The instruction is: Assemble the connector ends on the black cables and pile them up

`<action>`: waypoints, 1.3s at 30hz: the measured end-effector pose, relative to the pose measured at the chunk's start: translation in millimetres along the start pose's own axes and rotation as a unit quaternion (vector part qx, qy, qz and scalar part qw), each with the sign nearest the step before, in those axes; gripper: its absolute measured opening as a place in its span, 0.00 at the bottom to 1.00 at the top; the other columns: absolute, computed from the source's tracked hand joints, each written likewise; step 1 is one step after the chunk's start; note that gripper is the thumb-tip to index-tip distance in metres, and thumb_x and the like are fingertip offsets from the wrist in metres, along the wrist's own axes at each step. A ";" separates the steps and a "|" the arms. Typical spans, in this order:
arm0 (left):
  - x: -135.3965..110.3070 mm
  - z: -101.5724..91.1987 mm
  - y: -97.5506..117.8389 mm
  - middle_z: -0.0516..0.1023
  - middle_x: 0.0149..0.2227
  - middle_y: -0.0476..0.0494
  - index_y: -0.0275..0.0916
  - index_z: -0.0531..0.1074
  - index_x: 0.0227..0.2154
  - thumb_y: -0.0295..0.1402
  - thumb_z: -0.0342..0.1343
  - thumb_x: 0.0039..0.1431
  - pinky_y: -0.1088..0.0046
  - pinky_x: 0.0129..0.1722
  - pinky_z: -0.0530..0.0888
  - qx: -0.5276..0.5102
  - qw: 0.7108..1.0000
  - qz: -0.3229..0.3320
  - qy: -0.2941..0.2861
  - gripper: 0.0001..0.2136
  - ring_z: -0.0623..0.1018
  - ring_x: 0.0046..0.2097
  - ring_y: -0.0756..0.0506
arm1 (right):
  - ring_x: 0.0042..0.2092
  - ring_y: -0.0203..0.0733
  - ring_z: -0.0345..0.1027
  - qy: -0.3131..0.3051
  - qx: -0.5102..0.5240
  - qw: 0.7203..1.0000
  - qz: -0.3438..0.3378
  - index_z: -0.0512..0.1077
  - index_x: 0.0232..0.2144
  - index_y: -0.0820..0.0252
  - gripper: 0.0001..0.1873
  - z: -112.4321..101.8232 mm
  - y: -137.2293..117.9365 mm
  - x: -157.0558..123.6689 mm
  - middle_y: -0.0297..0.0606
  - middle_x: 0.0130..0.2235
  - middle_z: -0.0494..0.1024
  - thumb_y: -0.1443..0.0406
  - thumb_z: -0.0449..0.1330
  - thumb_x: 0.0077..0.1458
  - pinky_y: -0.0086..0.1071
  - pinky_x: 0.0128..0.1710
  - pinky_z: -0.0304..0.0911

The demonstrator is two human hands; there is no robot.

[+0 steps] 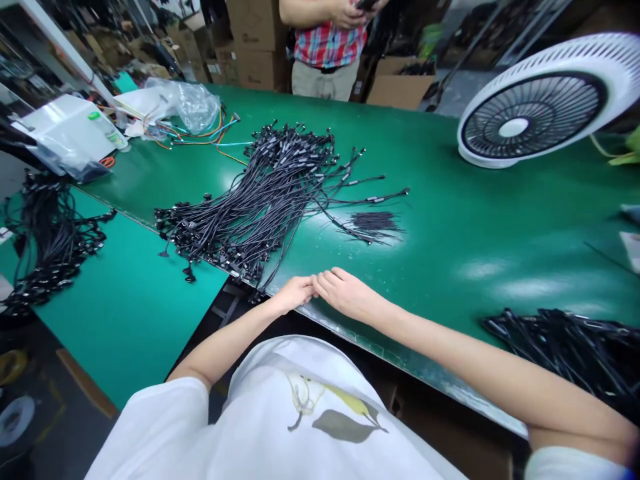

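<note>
My left hand (pixel 295 293) and my right hand (pixel 342 291) meet at the front edge of the green table, their fingertips touching. Both have curled, closed fingers, and whatever they may hold between them is hidden. Just beyond and to the left lies a big heap of black cables (pixel 270 193) with small connectors at their ends, a few hanging over the edge near my left hand. Past my right hand is a small bunch of thin black ties (pixel 375 221), lying flat beside the loose cable ends.
A white fan (pixel 530 107) stands at the back right. Bundled black cables (pixel 570 347) lie front right, others (pixel 55 247) on the left side table (pixel 145 300). Clear plastic bags (pixel 197 107) and coloured wires sit back left. Across the table stands a person (pixel 327 50).
</note>
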State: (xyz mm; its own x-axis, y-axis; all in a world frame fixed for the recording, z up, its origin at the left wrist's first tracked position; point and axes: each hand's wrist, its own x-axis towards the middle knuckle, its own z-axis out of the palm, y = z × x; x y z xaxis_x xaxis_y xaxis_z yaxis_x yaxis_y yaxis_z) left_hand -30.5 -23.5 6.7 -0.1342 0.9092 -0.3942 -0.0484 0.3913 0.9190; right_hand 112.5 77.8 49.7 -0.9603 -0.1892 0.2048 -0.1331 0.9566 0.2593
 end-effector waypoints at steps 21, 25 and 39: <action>10.7 13.8 1.1 0.75 0.38 0.41 0.35 0.76 0.37 0.46 0.52 0.57 0.68 0.44 0.68 -0.243 0.963 0.072 0.088 0.18 0.73 0.41 0.46 | 0.28 0.36 0.65 0.037 0.295 0.871 0.392 0.69 0.24 0.60 0.22 22.0 -18.7 8.9 0.37 0.26 0.74 0.59 0.44 0.64 0.28 0.29 0.52; -2.9 0.9 10.7 0.72 0.45 0.43 0.43 0.80 0.33 0.32 0.51 0.58 0.63 0.57 0.60 0.034 0.972 0.222 0.066 0.11 0.67 0.51 0.43 | 0.26 0.37 0.63 0.079 0.411 0.776 0.473 0.67 0.22 0.59 0.23 25.1 -10.5 0.8 0.34 0.23 0.71 0.55 0.44 0.62 0.28 0.28 0.53; -17.8 -5.0 26.7 0.70 0.38 0.42 0.36 0.78 0.27 0.41 0.48 0.63 0.69 0.48 0.68 0.069 0.979 0.184 -0.048 0.19 0.72 0.43 0.46 | 0.28 0.37 0.60 0.067 0.504 0.733 0.451 0.61 0.20 0.58 0.20 26.7 -1.5 -9.9 0.32 0.22 0.67 0.55 0.45 0.58 0.29 0.30 0.53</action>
State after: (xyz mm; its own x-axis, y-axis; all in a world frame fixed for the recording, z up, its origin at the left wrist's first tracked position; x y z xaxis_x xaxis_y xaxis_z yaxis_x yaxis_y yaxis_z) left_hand -34.3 -30.0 38.3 -0.0236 0.9988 -0.0425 0.1202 0.0450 0.9917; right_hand 115.8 84.1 22.1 -0.7449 0.6665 -0.0284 0.3634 0.3698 -0.8551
